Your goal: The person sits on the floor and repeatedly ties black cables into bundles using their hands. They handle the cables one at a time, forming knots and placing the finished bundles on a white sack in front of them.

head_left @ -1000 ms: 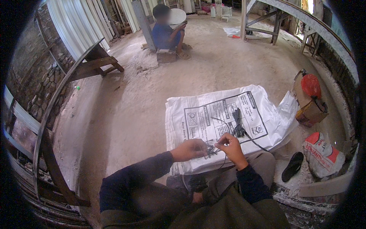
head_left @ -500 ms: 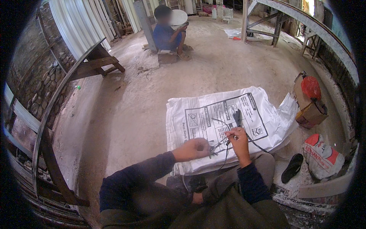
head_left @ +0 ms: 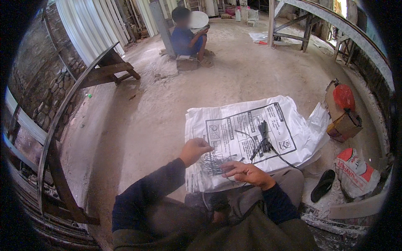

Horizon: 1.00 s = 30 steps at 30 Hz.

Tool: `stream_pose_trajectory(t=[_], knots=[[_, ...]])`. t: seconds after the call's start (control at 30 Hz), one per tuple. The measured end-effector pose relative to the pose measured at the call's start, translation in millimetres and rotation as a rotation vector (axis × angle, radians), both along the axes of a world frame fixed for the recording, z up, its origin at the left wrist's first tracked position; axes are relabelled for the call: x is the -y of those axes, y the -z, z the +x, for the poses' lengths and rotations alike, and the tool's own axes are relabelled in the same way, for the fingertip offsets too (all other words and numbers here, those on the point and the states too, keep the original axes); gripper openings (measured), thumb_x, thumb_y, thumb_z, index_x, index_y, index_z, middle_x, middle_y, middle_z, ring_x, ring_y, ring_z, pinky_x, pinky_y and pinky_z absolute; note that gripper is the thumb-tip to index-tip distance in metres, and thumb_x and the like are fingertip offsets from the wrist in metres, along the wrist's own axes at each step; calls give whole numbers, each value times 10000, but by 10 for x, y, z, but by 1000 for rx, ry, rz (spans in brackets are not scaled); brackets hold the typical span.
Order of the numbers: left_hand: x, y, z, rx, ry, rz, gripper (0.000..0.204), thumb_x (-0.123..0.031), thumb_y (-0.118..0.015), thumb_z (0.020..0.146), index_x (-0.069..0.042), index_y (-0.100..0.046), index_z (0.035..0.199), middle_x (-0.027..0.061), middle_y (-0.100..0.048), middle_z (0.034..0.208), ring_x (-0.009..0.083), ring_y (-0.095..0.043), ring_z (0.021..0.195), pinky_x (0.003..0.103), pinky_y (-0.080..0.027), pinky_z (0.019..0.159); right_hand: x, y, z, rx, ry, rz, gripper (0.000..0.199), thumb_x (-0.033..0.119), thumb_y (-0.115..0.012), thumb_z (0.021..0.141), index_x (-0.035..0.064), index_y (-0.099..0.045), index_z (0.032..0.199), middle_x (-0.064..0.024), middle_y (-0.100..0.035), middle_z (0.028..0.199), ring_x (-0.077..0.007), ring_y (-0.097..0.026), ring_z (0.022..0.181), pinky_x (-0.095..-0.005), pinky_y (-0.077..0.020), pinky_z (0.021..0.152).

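Note:
A stack of white printed sacks (head_left: 194, 121) lies in front of my crossed legs. On its near left part is a loose, spread tangle of thin dark strands (head_left: 215, 163). My left hand (head_left: 196, 151) is at the tangle's upper left edge, thumb and fingers pressed together; whatever they pinch is too small to make out. Over the right end of the strands is my right hand (head_left: 247, 173), palm down with fingers stretched out and apart. Beyond it, a bundle of black flat strips (head_left: 263, 144) rests on the top sack, with a long black strip trailing right.
To the right are a cardboard box (head_left: 335, 104) with a red plastic bag (head_left: 343, 96), a black sandal (head_left: 323, 185) and a red-and-white sack (head_left: 356, 173). A person in blue (head_left: 186, 41) sits farther off by a post. Wooden trestles (head_left: 106, 69) stand left and far right.
My left hand has moved left and slightly up. My right hand has let go of the black strips and come down to the thin strands, which now lie spread out.

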<state>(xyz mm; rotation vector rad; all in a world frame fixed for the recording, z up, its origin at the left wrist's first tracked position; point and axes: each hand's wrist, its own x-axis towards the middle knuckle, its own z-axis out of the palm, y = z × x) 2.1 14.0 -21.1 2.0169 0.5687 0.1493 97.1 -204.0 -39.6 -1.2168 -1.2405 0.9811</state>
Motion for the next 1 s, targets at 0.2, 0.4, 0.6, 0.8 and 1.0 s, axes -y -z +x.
stream_pose_trajectory(t=[0.2, 0.4, 0.6, 0.8, 1.0], knots=[[114, -11, -16, 20, 128, 65, 187, -153, -655, 691, 28, -627, 729, 107, -597, 709, 174, -567, 653, 297, -437, 617, 64, 83, 40, -3, 169, -32, 131, 96, -688, 681, 45, -639, 791, -74, -587, 903, -226, -484, 1033, -342, -356, 882], [136, 235, 2, 101, 418, 5, 150, -139, -623, 741, -6, -625, 811, 91, -590, 746, 162, -557, 707, 288, -433, 673, -7, 104, 58, -162, 499, -45, 134, 27, -683, 664, 36, -550, 659, -29, -573, 702, -135, -539, 764, -283, -412, 727], [467, 36, 34, -72, 849, -224, 108, -129, -591, 778, -36, -609, 831, 38, -567, 836, 138, -513, 831, 282, -383, 779, -28, 335, 148, 193, 814, -137, 153, 40, -662, 678, 31, -509, 672, -21, -514, 627, -96, -481, 617, -250, -395, 621], [486, -29, 38, -68, 915, -399, 132, -145, -592, 787, -35, -589, 859, 20, -567, 847, 118, -504, 849, 267, -378, 803, -67, 421, 228, 494, 1059, -10, 176, 25, -631, 685, 26, -546, 839, -86, -534, 772, -179, -511, 733, -274, -402, 698], [183, -36, 21, 3, 370, -378, 170, -136, -618, 749, 18, -604, 819, 61, -586, 787, 118, -537, 770, 238, -410, 724, 39, 469, 389, 477, 997, -15, 160, 8, -626, 687, 16, -597, 844, -109, -554, 901, -214, -526, 869, -295, -396, 793]])
